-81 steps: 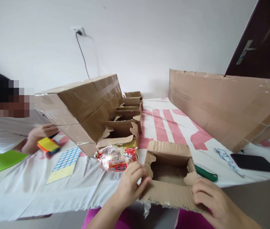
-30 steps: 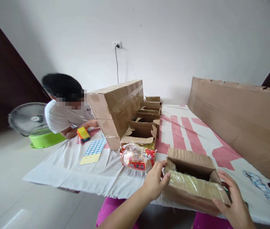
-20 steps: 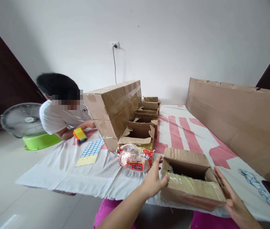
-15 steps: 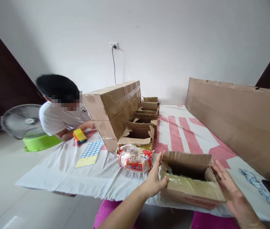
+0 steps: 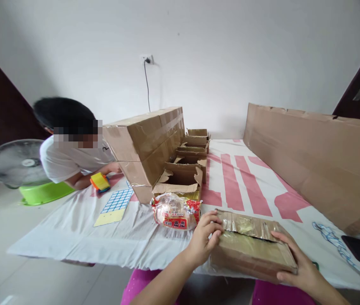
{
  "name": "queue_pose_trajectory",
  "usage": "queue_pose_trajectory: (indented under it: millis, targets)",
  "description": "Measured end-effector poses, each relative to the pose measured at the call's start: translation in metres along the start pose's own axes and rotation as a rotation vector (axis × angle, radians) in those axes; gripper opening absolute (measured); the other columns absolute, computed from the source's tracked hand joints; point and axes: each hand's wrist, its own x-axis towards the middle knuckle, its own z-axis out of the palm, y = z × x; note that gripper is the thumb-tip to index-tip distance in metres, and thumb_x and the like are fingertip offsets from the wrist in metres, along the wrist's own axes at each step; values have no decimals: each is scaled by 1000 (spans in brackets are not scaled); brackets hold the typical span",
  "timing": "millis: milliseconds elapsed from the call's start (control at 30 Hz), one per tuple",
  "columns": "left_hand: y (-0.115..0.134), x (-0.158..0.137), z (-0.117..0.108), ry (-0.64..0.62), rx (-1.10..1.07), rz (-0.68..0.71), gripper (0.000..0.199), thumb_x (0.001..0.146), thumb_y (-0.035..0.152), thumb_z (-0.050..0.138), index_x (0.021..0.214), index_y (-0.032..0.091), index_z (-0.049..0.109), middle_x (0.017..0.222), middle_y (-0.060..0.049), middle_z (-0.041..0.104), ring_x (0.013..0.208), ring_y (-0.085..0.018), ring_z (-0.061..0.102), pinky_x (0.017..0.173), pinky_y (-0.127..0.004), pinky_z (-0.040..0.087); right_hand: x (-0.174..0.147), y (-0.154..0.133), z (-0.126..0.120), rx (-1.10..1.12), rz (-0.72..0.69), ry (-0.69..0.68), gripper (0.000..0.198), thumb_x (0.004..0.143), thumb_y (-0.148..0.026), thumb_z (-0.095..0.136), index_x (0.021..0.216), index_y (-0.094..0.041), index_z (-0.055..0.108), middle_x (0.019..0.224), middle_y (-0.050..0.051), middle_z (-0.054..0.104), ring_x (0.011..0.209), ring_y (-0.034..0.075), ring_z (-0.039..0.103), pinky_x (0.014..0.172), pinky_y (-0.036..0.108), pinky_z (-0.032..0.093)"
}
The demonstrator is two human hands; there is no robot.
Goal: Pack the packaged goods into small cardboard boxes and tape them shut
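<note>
Fingers of left hand [image 5: 203,238] and right hand [image 5: 301,266] clasp the box [image 5: 248,264], seemingly closing flaps [image 5: 256,247] that want pressing flat next.

A right hand [image 5: 299,262] clasps a cardboard box [image 5: 250,252] as the left hand [image 5: 203,237] touches it at the near edge of a table [image 5: 75,241].

Home-like room — fan [image 5: 16,163], tiled floor [image 5: 0,245]

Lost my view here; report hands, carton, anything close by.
Left hand and right hand on opposite ends of small carton. Top flaps folded down, narrow gap between. Wrapped packet beside left hand.
</note>
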Motion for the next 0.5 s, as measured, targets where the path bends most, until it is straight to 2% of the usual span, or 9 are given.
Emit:
queue_pose_trajectory:
  millis: [133,200,267,333,400,500]
  targets:
    - [1,4,-25,48,310,62,25,94,29,50,115,20,59,121,-12,59,125,-26,47,103,-45,40,2,3,0,-75,-37,21,81,72,-53,72,142,-28,41,154,13,33,142,38,30,113,49,32]
    - [-7,10,-48,72,538,6,35,91,26,54,126,19,53,128,-14,58,127,-30,45,105,-50,35,3,2,-1,-97,-62,11,82,73,-51,72,144,-29,37,154,12,33,142,37,30,113,49,33]
    - [-17,14,-72,32,729,-104,46,86,20,59,131,19,50,127,-14,60,123,-32,48,104,-55,32,4,0,-1,-101,-76,-5,88,74,-49,72,149,-30,29,156,11,32,143,37,30,114,48,33]
    - [-25,14,-88,-66,828,-165,45,80,14,63,125,20,56,114,-11,66,111,-30,55,100,-55,32,4,-1,-1,-90,-70,-22,96,76,-48,70,153,-30,16,158,10,27,143,36,29,113,48,34]
    - [-30,8,-97,-146,842,-170,30,78,10,64,105,22,65,97,-6,69,97,-26,58,95,-50,36,3,0,1,-80,-42,-26,103,77,-47,69,155,-30,5,161,10,22,142,37,29,112,48,35]
    - [-29,-7,-99,-117,785,-142,17,79,8,60,87,22,66,91,-4,68,94,-23,57,91,-45,37,3,12,5,-58,-20,-34,108,77,-48,67,155,-31,-5,161,8,21,141,40,31,111,52,36]
